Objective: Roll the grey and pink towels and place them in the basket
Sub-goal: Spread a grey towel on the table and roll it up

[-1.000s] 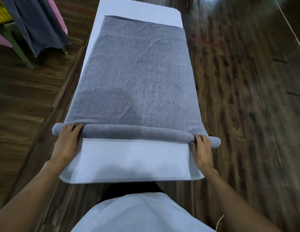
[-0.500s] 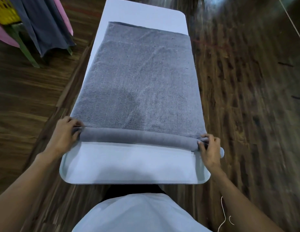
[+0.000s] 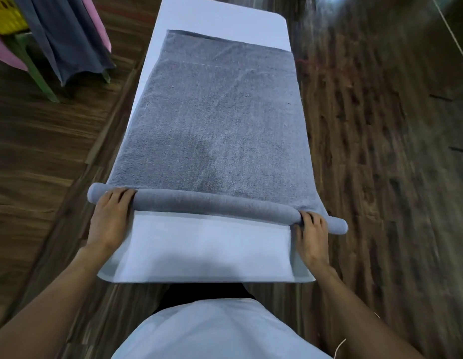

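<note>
A grey towel [image 3: 220,125] lies spread lengthwise on the white table [image 3: 204,244]. Its near end is wound into a thin roll [image 3: 214,204] that runs across the table and overhangs both sides. My left hand [image 3: 110,221] rests on the roll's left part with its fingers laid flat over the top. My right hand [image 3: 311,237] presses on the roll near its right end, fingertips on the cloth. A pink towel [image 3: 5,53] hangs at the far left, under a yellow basket [image 3: 5,16].
A dark grey cloth [image 3: 67,40] hangs over a green stool [image 3: 36,73] at the top left, next to the basket. Dark wooden floor lies on both sides of the narrow table. The bare table strip lies between the roll and my body.
Both hands have shifted from gripping the roll's ends to lying on top of it. The roll looks slightly thicker and still lies near the table's near end.
</note>
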The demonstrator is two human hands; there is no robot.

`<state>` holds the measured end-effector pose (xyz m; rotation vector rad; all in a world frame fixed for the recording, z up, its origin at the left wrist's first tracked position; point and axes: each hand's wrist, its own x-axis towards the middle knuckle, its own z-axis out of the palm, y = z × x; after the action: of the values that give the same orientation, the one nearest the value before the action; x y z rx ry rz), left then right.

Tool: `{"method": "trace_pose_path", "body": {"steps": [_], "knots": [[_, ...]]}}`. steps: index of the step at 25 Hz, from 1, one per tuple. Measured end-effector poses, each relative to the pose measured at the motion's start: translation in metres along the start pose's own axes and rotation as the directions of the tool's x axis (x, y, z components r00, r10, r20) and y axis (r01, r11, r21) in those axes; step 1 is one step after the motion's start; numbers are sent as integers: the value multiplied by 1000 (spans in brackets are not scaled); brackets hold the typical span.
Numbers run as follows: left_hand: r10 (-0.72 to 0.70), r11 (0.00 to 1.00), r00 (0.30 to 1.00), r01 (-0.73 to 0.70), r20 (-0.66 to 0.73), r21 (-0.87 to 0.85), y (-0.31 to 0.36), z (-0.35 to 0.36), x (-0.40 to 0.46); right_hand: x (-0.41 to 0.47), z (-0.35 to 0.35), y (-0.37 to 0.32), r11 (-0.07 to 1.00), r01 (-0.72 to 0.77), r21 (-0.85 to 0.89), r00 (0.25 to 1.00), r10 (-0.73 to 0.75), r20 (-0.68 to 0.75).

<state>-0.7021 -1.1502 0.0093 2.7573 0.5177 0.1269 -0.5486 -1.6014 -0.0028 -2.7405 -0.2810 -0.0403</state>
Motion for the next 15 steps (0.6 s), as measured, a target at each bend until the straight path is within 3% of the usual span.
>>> {"method": "trace_pose_path", "body": {"steps": [4,9,11,13,15], "knots": [[42,998,995,-37,86,-54,-11,-15,-8,-5,-6,1,1000,0,16,996,-2,88],[135,990,933,-111,334,-91,-33,-30,-2,-14,-22,15,991,63,115,962,-91,258],[134,985,947,-94,293,-147,-23,-34,15,0,-24,16,977,4,212,968,-57,245],[88,985,984,-64,155,-159,-11,-34,29,17,-22,8,951,-114,286,983,67,169],[56,998,998,-56,0,0,-4,-30,28,24,-18,-5,948,-200,247,980,192,53]]}}
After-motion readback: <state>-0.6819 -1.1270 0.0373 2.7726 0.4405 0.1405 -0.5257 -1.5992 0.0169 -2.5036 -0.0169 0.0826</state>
